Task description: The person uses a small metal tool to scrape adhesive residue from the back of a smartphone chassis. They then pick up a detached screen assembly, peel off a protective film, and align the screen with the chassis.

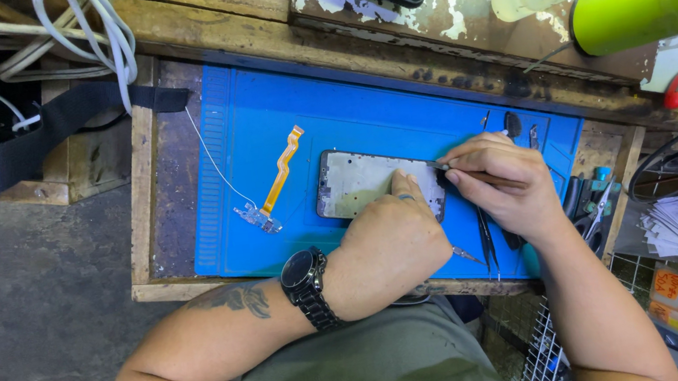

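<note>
The phone frame (pixel 364 183), thin and likely easily bent, is pressed flat by the left hand (pixel 389 245) while a thin tool (pixel 475 174) is pinched in the right hand (pixel 498 184).

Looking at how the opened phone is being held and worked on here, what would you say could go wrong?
The thin tool in the right hand works at the edge of the opened phone frame; a slip could scratch it or jab the left hand pressing right beside the tip.

The orange flex cable lies loose on the blue mat, so a forearm might sweep or crease it.

The tweezers near the mat's front edge could be knocked off.
</note>
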